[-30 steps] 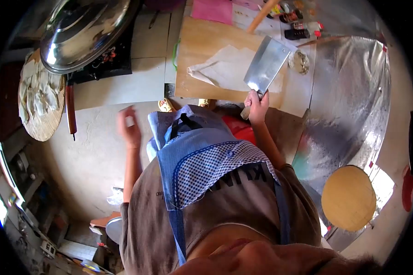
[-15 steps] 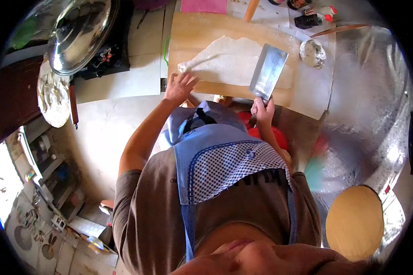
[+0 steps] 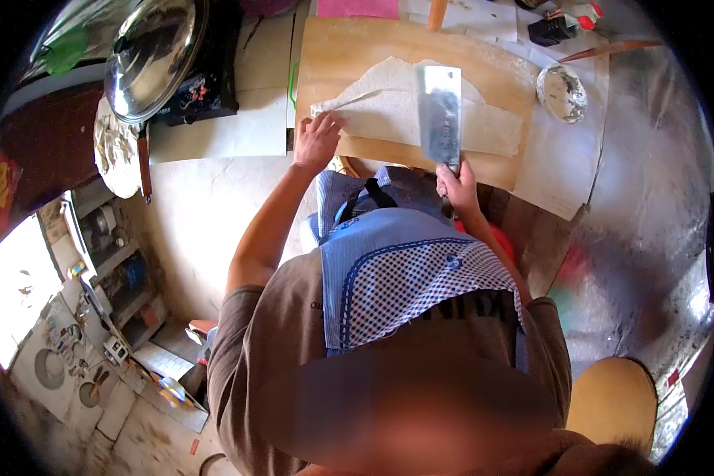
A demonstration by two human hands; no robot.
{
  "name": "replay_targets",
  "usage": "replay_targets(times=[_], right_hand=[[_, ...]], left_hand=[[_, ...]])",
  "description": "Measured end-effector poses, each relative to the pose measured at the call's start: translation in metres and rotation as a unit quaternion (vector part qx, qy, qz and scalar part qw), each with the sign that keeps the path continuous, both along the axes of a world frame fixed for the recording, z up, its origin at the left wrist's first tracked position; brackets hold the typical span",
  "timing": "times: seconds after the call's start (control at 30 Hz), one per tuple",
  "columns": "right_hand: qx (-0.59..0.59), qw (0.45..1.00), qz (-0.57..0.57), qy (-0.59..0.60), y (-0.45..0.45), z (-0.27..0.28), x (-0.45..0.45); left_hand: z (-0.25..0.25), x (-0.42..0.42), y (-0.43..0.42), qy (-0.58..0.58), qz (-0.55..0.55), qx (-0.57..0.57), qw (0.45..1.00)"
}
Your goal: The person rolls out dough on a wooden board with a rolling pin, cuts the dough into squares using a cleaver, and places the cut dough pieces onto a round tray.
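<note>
A wide sheet of pale dough (image 3: 373, 119), with a fold line along it, lies on the wooden board (image 3: 349, 40). My right hand (image 3: 460, 187) is closed around the handle of a cleaver (image 3: 439, 119). Its broad blade points away from me over the right half of the dough; whether the edge touches the dough, I cannot tell. At the dough's left end, by the board's near edge, rests my left hand (image 3: 317, 141). Its fingers are bent and slightly apart over the dough's corner, holding no tool.
Right of the board stands a bowl (image 3: 562, 93) with white residue, and bottles (image 3: 551, 32) beyond it. A rod (image 3: 437, 14) lies at the far edge. Left are a shiny lidded pan (image 3: 155, 59) and a whitish round thing (image 3: 117, 151). A round stool (image 3: 613, 404) is lower right.
The cleaver has moved left across the dough and its blade has turned straighter away from me. My left hand's fingers have drawn in at the dough's left corner. The view has shifted slightly.
</note>
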State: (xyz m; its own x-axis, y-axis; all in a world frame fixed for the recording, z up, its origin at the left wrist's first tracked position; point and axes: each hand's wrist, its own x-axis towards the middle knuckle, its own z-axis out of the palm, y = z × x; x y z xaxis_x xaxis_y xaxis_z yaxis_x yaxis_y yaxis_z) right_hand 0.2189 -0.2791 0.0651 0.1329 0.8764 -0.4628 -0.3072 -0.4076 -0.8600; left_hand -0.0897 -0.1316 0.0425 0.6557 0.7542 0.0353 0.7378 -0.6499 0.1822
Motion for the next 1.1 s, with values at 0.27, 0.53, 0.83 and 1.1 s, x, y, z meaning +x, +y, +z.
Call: replay_targets(times=[0.27,0.53,0.83,1.1], right_hand=[[-0.098,0.976,0.128,0.145,0.045,-0.009,-0.028],[-0.128,0.974,0.107,0.155,0.046,-0.016,-0.037],[0.005,0.978,0.181,-0.107,0.065,-0.004,-0.060],[0.100,0.869,0.353,-0.332,0.137,0.024,-0.074]], left_hand=[[0.000,0.008,-0.007,0.103,0.089,0.020,0.990],[-0.010,0.005,-0.017,0.037,0.132,0.025,0.990],[-0.029,0.002,0.007,-0.203,0.452,-0.128,0.859],[-0.036,0.013,0.009,-0.194,0.480,-0.114,0.848]])
